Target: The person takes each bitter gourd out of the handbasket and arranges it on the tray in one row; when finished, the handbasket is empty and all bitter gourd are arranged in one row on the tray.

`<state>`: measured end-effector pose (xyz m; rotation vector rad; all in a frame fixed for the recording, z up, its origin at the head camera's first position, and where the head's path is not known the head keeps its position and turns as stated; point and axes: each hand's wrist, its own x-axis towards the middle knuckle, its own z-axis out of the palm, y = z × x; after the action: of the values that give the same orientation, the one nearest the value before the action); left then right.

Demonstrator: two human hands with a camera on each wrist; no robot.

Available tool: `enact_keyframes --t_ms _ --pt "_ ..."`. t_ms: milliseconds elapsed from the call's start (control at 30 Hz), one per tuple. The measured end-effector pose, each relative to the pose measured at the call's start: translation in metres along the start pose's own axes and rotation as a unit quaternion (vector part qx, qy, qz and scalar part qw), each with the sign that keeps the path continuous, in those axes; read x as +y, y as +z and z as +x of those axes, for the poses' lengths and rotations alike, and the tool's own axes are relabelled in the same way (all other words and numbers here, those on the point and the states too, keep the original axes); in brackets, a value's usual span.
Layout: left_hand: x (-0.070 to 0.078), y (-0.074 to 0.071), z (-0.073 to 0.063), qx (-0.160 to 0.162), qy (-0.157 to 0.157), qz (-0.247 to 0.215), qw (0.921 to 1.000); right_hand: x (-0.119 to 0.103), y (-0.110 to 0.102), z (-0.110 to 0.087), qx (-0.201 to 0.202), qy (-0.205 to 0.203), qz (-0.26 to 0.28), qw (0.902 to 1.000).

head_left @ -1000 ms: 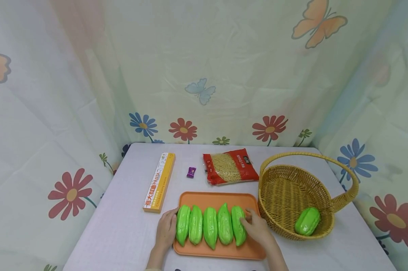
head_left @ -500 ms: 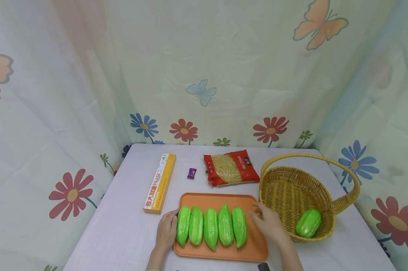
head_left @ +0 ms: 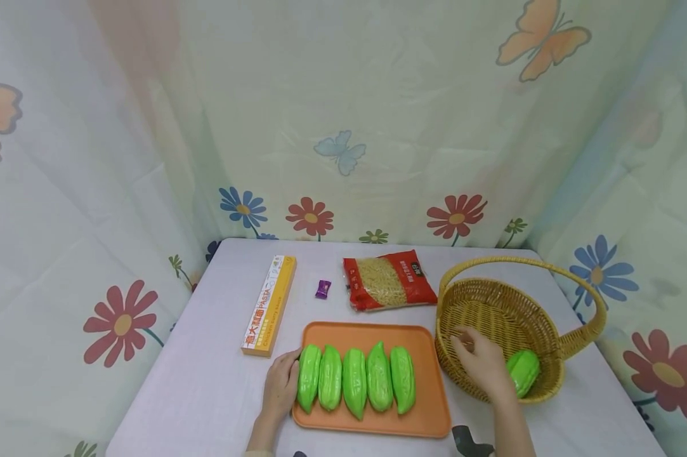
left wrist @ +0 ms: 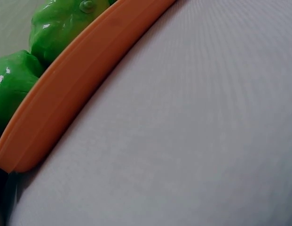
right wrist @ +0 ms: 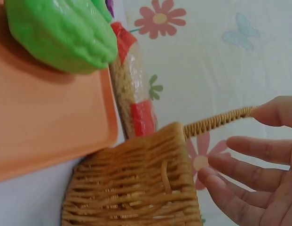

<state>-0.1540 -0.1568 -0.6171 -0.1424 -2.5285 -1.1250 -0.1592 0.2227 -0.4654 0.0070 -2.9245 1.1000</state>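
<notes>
Several glossy, ridged green vegetables, looking like bitter gourds (head_left: 354,384), lie side by side in a row on an orange tray (head_left: 432,387). My left hand (head_left: 280,384) rests at the tray's left rim, touching beside the leftmost gourd; the left wrist view shows the tray's side wall (left wrist: 66,106) and gourd ends. My right hand (head_left: 484,367) is over the near left part of a wicker basket (head_left: 531,311), its fingers loosely bent and holding nothing. Partly behind that hand, another green gourd (head_left: 524,370) lies inside the basket. In the right wrist view, the fingers (right wrist: 249,169) are spread apart.
A yellow and white pasta box (head_left: 269,306) lies at the left. Behind the tray are a small purple wrapped sweet (head_left: 323,289) and a red bag of pasta (head_left: 389,280). The basket's tall handle (head_left: 514,259) arches over it, close to the tray's right edge.
My right hand has left the rightmost gourd and moved right, across the tray's edge to over the basket. The left hand and the row of gourds have stayed in place.
</notes>
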Motion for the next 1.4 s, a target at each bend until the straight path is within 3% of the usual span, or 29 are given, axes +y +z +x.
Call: enact_keyframes --t_ms 167,300,433,533,900,1100,1400 --pt "0.001 -0.001 0.001 0.003 0.005 0.001 1.0000 0.013 -0.012 0.007 0.009 0.004 -0.018 0.9998" --pt "0.002 -0.002 0.001 0.002 0.001 0.000 1.0000 0.026 -0.025 0.016 -0.007 0.019 -0.047 0.9987" --pt "0.002 -0.003 0.000 -0.004 -0.006 0.002 1.0000 0.036 -0.040 0.024 -0.035 0.064 -0.061 0.9955" --pt "0.003 -0.003 0.001 -0.007 -0.008 0.002 0.9999 0.042 -0.046 0.028 -0.033 0.098 -0.057 0.9930" --pt "0.002 -0.002 0.000 -0.003 -0.010 -0.004 0.9999 0.060 -0.044 0.032 -0.031 0.136 -0.042 0.9893" --pt "0.000 -0.001 0.001 -0.001 0.003 0.010 0.9999 0.068 -0.041 0.031 -0.005 0.175 -0.062 0.9826" --pt "-0.001 -0.001 0.001 -0.004 -0.006 0.002 1.0000 0.074 -0.039 0.028 -0.011 0.214 -0.067 0.9744"
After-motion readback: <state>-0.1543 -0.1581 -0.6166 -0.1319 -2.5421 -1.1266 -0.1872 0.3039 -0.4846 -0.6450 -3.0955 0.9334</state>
